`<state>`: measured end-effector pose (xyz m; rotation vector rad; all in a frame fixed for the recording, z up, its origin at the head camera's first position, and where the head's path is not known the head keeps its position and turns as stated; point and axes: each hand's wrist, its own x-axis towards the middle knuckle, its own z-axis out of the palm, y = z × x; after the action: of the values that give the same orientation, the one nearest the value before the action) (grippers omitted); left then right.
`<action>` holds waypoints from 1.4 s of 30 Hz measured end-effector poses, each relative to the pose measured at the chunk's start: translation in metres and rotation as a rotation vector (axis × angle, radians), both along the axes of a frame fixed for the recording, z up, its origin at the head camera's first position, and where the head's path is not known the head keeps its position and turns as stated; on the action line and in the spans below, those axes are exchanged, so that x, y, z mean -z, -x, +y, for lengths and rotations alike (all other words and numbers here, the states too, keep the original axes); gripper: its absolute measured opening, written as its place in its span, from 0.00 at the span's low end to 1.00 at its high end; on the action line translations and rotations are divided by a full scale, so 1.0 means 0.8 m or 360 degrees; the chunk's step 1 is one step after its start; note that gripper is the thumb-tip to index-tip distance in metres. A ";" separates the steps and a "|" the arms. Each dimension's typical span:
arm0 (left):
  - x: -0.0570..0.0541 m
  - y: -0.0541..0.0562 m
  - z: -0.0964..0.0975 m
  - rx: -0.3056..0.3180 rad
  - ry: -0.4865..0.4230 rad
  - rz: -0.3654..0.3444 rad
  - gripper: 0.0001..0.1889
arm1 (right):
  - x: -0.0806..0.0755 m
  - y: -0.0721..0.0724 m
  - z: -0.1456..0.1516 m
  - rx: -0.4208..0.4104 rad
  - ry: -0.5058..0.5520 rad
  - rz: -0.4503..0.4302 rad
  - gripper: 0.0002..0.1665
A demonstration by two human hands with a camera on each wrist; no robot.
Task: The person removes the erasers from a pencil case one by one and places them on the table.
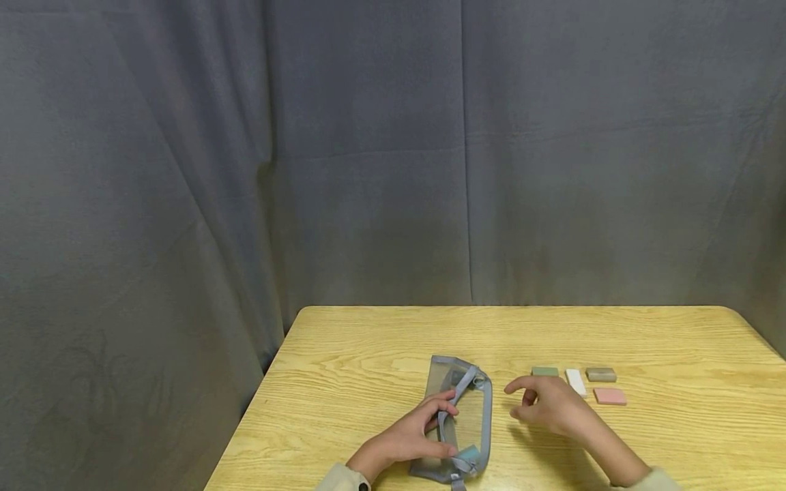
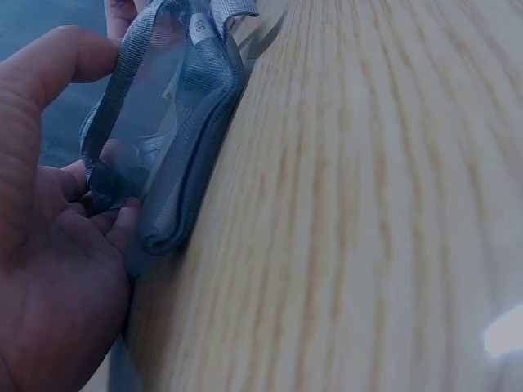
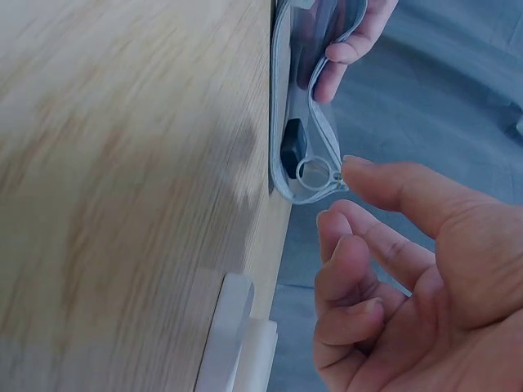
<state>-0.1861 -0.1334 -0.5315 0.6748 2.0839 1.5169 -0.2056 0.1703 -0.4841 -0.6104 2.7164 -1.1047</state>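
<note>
A grey see-through zip pouch point(image 1: 486, 423) lies on the table with its mouth spread wide. My left hand point(image 1: 414, 431) holds one edge of that mouth, thumb near the close end and fingers farther along. Inside the pouch are a dark block point(image 3: 293, 149) and a teal piece point(image 1: 469, 455). A ring point(image 3: 314, 159) hangs at the far end of the zip. To the right of the pouch, my right hand point(image 1: 552, 407) hovers with bent fingers, thumb and forefinger apart and nothing between them. Just beyond it lie a green block point(image 1: 545, 372) and a white block point(image 1: 576, 382).
Farther right are a brown block point(image 1: 601, 374) and a pink block point(image 1: 610, 396), both flat on the wooden table point(image 1: 344, 368). A grey curtain point(image 1: 368, 170) hangs behind the table's back edge and along its left side.
</note>
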 end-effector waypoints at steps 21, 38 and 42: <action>-0.003 0.003 0.002 -0.0026 0.0034 0.0021 0.25 | 0.007 -0.007 -0.033 -0.0164 0.0055 -0.0064 0.19; 0.001 0.001 0.001 0.0007 0.0021 0.0017 0.24 | 0.016 -0.014 -0.048 -0.0283 0.0089 -0.0116 0.20; 0.003 0.002 0.000 0.0003 0.0029 0.0024 0.24 | 0.016 -0.015 -0.050 -0.0306 0.0101 -0.0141 0.19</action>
<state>-0.1875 -0.1332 -0.5339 0.6838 2.1051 1.4946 -0.1936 0.1301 -0.4970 -0.7936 2.4956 -1.1440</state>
